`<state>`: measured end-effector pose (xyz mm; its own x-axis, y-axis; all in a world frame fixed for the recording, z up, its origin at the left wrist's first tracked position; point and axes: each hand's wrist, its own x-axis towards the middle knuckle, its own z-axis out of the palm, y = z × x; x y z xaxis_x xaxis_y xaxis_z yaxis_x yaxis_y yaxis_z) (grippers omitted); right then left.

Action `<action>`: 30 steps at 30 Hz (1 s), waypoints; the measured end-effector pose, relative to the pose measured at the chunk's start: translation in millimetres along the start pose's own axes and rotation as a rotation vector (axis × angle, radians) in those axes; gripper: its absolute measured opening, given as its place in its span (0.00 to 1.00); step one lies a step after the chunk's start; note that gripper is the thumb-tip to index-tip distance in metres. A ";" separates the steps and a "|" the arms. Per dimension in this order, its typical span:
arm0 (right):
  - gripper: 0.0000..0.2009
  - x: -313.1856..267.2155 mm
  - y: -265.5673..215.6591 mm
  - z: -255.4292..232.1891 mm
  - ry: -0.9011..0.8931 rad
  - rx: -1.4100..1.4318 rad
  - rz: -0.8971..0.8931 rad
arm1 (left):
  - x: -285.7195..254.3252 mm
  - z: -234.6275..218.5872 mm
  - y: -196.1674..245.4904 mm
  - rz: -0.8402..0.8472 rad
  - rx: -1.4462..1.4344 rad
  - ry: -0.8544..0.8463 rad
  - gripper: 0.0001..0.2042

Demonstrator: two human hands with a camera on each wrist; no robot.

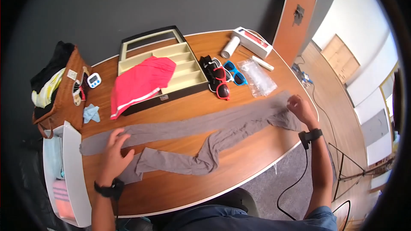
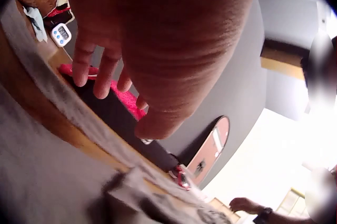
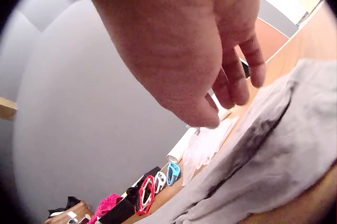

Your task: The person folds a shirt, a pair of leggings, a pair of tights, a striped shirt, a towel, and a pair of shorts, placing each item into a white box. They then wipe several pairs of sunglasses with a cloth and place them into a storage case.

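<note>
A long grey cloth [image 1: 171, 130] lies across the front of the table in two leg-like strips that meet near its right end. The upper strip is fairly flat, and the lower one is bunched and bent. My left hand [image 1: 115, 154] is over the left end of the cloth, fingers spread and nothing in them. Over the right end hovers my right hand [image 1: 301, 109], its fingers loosely bent. In the right wrist view those fingers [image 3: 239, 90] hang above the grey fabric [image 3: 284, 161] without holding it.
Behind the cloth stands an open black compartment box [image 1: 188, 86] with pink shorts [image 1: 145, 79] draped over it. Sunglasses [image 1: 222, 90], a clear plastic bag [image 1: 259, 79] and a white cylinder [image 1: 230, 47] lie right of it. A white bin [image 1: 77, 162], woven basket [image 1: 64, 90] and timer [image 1: 93, 80] are left.
</note>
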<state>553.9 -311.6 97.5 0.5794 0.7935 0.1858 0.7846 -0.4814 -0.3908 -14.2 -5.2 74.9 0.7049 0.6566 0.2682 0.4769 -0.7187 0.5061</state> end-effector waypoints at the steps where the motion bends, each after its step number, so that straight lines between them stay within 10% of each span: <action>1: 0.15 -17.9 6.7 -10.8 -0.148 -0.020 0.037 | -10.6 -9.9 10.0 -0.121 -0.106 -0.119 0.19; 12: 0.09 -79.6 36.6 -0.3 -0.174 -0.223 0.071 | -82.0 -12.5 1.0 -0.104 0.020 -0.200 0.08; 21: 0.03 -61.2 83.2 -2.6 0.165 0.485 0.139 | -105.0 -47.3 -46.6 -0.413 -0.660 0.151 0.07; 30: 0.06 -44.7 74.7 -20.9 0.022 0.601 0.250 | -89.3 -69.7 -83.1 -0.607 -0.766 0.218 0.04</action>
<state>591.3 -390.8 78.8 0.7380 0.6736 0.0400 0.3689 -0.3531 -0.8598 -153.4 11.8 66.1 0.3064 0.9461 -0.1050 0.2030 0.0429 0.9782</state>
